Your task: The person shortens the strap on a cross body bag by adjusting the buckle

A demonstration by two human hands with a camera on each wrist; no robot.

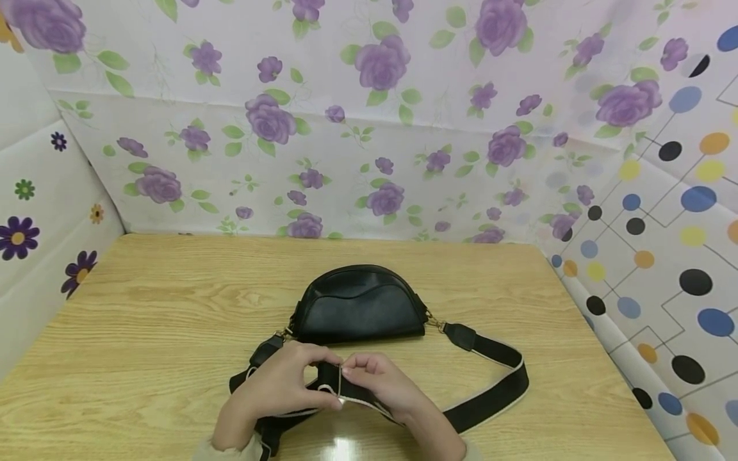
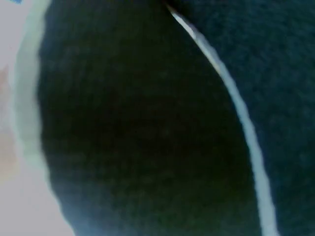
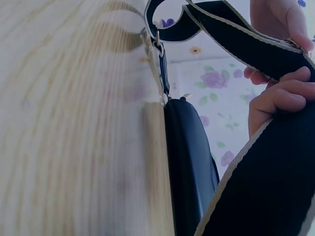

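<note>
A black half-moon handbag (image 1: 363, 314) stands on the table, with a wide black strap (image 1: 490, 398) edged in white clipped to both its ends. In front of the bag, my left hand (image 1: 277, 384) holds a thin metal strap slider (image 1: 339, 382) between thumb and fingertips. Close against its right side, my right hand (image 1: 392, 387) pinches the strap with thumb and fingers. The right wrist view shows the strap (image 3: 261, 191) running past the curled right fingers (image 3: 283, 101). Blurred strap webbing (image 2: 147, 123) fills most of the left wrist view and hides the left hand's grip.
The wood-grain table (image 1: 173, 301) carries the bag and strap. Behind it hangs a purple-flowered cloth (image 1: 323, 147), and a dotted cloth (image 1: 657, 275) borders the right side. More strap lies bunched under the left hand, partly hidden.
</note>
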